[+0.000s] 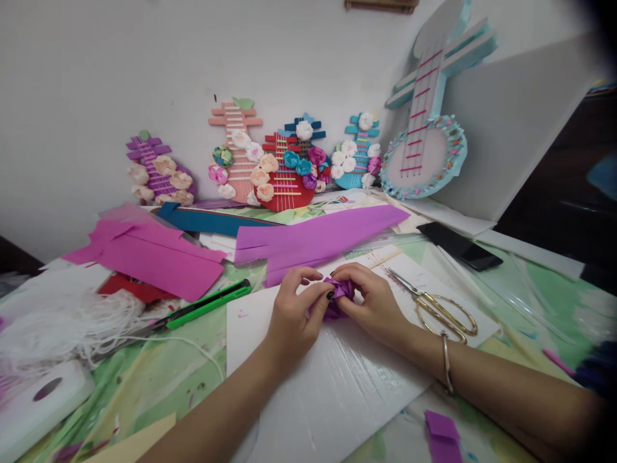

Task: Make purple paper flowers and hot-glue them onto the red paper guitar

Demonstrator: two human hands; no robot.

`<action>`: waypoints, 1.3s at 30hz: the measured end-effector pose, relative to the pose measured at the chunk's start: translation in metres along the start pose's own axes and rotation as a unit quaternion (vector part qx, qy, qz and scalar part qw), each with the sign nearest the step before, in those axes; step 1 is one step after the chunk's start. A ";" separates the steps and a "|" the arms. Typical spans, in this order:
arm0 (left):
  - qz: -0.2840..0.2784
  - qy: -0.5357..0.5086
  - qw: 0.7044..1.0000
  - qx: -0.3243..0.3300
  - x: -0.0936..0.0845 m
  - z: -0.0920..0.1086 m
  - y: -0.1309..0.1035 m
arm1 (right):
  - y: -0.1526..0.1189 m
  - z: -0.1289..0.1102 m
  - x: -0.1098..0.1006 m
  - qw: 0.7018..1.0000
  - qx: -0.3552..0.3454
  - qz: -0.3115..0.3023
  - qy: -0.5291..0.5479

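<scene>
Both hands meet over a white board (pixel 299 386) around a small crumpled purple paper piece (pixel 339 297). My left hand (pixel 297 310) pinches its left side between thumb and fingers. On its right side, my right hand (pixel 371 299) holds it with curled fingers, a bracelet on that wrist. Gold-handled scissors (pixel 434 307) lie just right of my right hand. Behind the hands stretches a long purple paper sheet (pixel 318 239).
A green cutter (pixel 209 304), pink paper (pixel 159 254) and white cord (pixel 91 321) lie at left. Instrument-shaped crafts with paper flowers (pixel 284 180) stand along the wall. A black phone (pixel 460 246) is at right; folded purple paper (pixel 442 437) lies near the front.
</scene>
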State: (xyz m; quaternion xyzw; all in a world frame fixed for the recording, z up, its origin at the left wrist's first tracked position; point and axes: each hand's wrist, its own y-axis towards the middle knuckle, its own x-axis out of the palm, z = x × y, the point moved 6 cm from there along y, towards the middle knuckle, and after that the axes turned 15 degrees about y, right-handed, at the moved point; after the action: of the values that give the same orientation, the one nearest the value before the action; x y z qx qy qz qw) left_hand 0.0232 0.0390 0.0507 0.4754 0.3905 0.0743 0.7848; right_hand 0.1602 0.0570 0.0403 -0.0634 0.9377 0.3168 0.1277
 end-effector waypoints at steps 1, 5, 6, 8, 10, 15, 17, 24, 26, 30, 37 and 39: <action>0.002 -0.004 1.000 -0.008 -0.001 0.000 0.001 | 0.000 -0.001 -0.001 1.000 -0.006 0.004 -0.003; 0.028 0.004 0.999 -0.039 -0.004 -0.003 0.003 | -0.001 -0.002 -0.001 1.000 -0.021 0.007 -0.014; 0.033 0.008 0.998 -0.044 -0.005 -0.004 0.003 | -0.001 -0.003 -0.001 0.999 -0.027 0.005 -0.016; 0.039 0.015 0.998 -0.045 -0.005 -0.005 0.004 | -0.002 -0.004 0.000 0.999 -0.043 0.001 -0.021; 0.040 0.021 0.998 -0.036 -0.005 -0.004 0.004 | -0.003 -0.006 0.001 0.998 -0.060 -0.004 -0.026; 0.052 0.041 0.998 -0.001 -0.006 0.000 0.002 | -0.005 -0.009 0.002 0.996 -0.077 -0.010 -0.036; 0.057 0.051 0.997 0.009 -0.006 0.001 0.001 | -0.005 -0.009 0.002 0.996 -0.080 -0.010 -0.038; 0.034 0.074 0.996 0.043 -0.003 0.004 -0.001 | -0.006 -0.011 0.002 0.995 -0.085 -0.009 -0.048; 0.015 0.059 0.997 0.048 -0.002 0.006 -0.001 | -0.007 -0.011 0.002 0.995 -0.087 -0.010 -0.049; -0.047 0.011 0.998 0.032 -0.001 0.007 -0.001 | -0.008 -0.011 0.003 0.994 -0.093 -0.016 -0.055; -0.042 -0.063 0.997 -0.018 -0.004 0.001 0.002 | -0.008 -0.012 0.002 0.993 -0.102 -0.013 -0.049; -0.007 -0.062 0.997 -0.041 -0.007 -0.003 0.003 | -0.007 -0.010 0.001 0.994 -0.096 -0.007 -0.045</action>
State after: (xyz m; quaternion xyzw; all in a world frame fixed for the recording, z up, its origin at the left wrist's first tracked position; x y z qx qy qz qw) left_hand 0.0170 0.0392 0.0558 0.4439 0.3409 0.0549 0.8269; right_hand 0.1587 0.0449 0.0438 -0.0679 0.8959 0.4068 0.1653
